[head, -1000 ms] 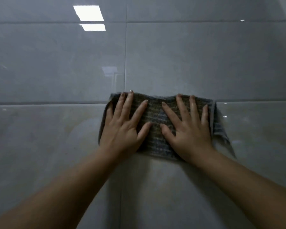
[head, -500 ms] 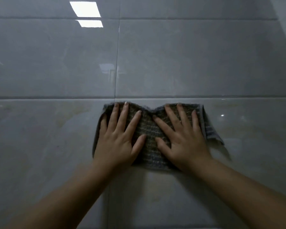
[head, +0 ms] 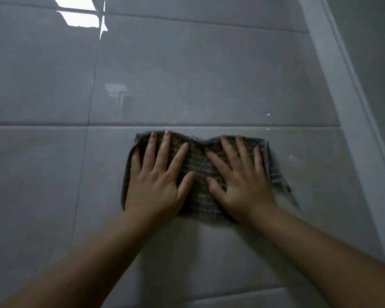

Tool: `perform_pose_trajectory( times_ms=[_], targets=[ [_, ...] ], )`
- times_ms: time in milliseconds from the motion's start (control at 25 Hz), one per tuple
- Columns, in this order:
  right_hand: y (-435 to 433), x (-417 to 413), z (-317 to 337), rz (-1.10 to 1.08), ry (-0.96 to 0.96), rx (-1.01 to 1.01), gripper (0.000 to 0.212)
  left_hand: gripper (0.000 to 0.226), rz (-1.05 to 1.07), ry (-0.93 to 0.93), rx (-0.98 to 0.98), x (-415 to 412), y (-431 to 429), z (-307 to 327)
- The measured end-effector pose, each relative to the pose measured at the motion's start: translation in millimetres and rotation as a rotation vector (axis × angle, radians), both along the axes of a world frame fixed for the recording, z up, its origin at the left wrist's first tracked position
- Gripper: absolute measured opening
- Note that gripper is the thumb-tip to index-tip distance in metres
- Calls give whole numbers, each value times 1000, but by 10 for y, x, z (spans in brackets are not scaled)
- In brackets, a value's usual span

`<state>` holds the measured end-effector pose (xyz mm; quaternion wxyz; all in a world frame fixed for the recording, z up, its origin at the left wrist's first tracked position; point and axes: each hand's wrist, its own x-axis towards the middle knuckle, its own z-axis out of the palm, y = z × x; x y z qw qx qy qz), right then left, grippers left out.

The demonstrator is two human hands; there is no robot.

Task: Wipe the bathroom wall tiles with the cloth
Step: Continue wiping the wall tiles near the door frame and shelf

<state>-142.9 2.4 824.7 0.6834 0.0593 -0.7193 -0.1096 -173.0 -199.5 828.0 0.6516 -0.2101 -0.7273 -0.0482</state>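
A grey-brown ribbed cloth (head: 198,167) lies flat against the glossy grey wall tiles (head: 198,74), just below a horizontal grout line. My left hand (head: 158,181) presses on its left half with fingers spread. My right hand (head: 240,181) presses on its right half the same way, thumbs almost meeting in the middle. A loose corner of the cloth hangs off to the lower right, past my right hand. Both forearms reach up from the bottom of the view.
A white corner trim (head: 347,107) runs diagonally down the right side where the tiled wall ends. A vertical grout line (head: 91,85) lies left of the cloth. A ceiling light reflection (head: 78,16) shines at the top left.
Both hands slid the cloth down off the horizontal grout line and to the right, away from the vertical grout line. The white corner trim has come into view.
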Motion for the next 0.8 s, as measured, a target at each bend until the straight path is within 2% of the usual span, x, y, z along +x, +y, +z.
perform_pose_trajectory(
  times_ms=[120, 200, 320, 400, 480, 560, 680, 800],
  targets=[
    [245, 53, 464, 0, -32, -124, 65, 75, 26, -64, 56, 116, 425, 473],
    [409, 65, 489, 10, -7, -133, 65, 73, 16, -51, 59, 116, 611, 535],
    [624, 96, 89, 29, 32, -125, 63, 68, -13, 47, 6, 85, 747, 169],
    [801, 120, -241, 8, 21, -67, 62, 66, -15, 91, -61, 66, 853, -134],
    [952, 146, -305, 1, -4, 7, 62, 65, 4, 95, -92, 67, 941, -196],
    [1084, 161, -75, -4, 0, -7, 62, 66, 1, 76, -81, 124, 1097, 22],
    [1288, 197, 379, 4, -13, -144, 65, 69, 0, -7, 8, 212, 1461, 478],
    [1411, 202, 317, 6, 21, -212, 65, 68, -2, 8, 33, 238, 1736, 464]
  ],
)
